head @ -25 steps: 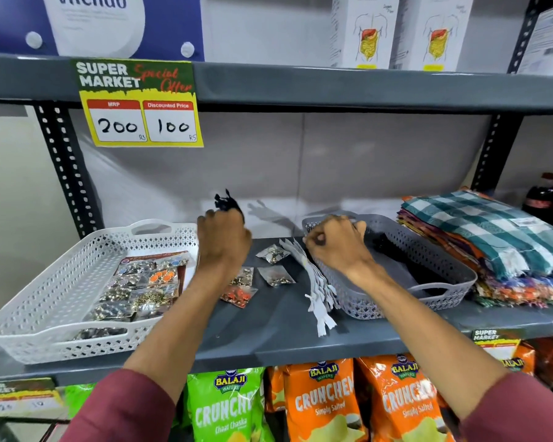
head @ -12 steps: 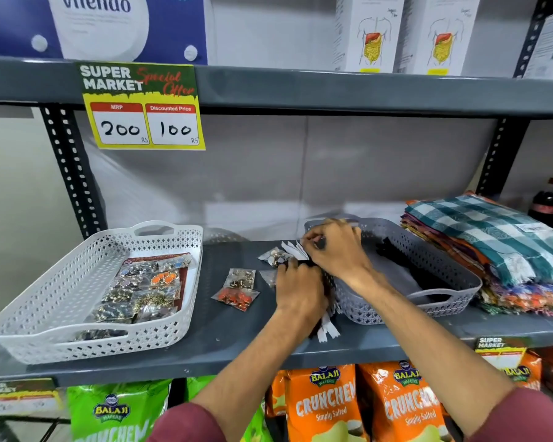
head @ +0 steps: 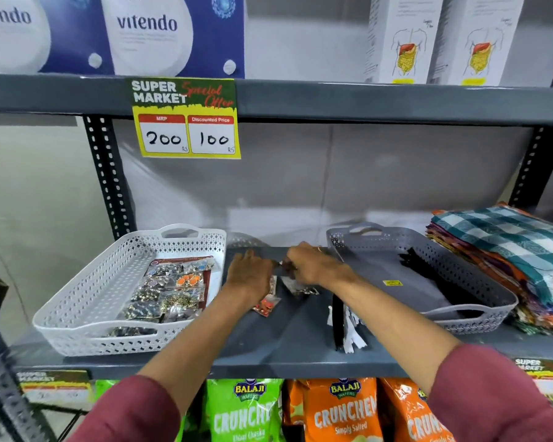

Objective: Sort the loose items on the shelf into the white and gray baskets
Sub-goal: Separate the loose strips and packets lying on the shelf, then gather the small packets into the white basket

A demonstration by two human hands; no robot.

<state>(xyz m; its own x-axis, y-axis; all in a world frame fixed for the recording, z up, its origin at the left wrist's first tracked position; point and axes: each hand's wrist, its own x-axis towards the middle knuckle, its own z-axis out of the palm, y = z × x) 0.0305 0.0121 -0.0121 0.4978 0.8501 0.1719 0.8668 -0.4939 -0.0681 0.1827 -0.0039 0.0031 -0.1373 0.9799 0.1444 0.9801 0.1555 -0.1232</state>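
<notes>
A white basket [head: 87,298] at the left of the shelf holds several jewellery packets [head: 173,288]. The gray basket [head: 479,317] at the right holds black items [head: 409,260]. Between the baskets lie loose small packets: a red one [head: 266,306] and a clear one [head: 297,287]. My left hand [head: 249,272] rests over them, fingers stretched forward. My right hand [head: 313,266] is beside it, fingertips pinched on a small packet at the back of the group. A bundle of white tags with black strips [head: 345,327] lies against the gray basket's front-left corner.
Folded checked cloths [head: 505,244] are stacked right of the gray basket. A price sign [head: 186,119] hangs from the upper shelf edge. Snack bags [head: 342,413] fill the shelf below. A perforated upright [head: 109,177] stands behind the white basket.
My left hand let go of the tag bundle and moved left onto the loose packets. My right hand left the gray basket's rim and came left to the same packets.
</notes>
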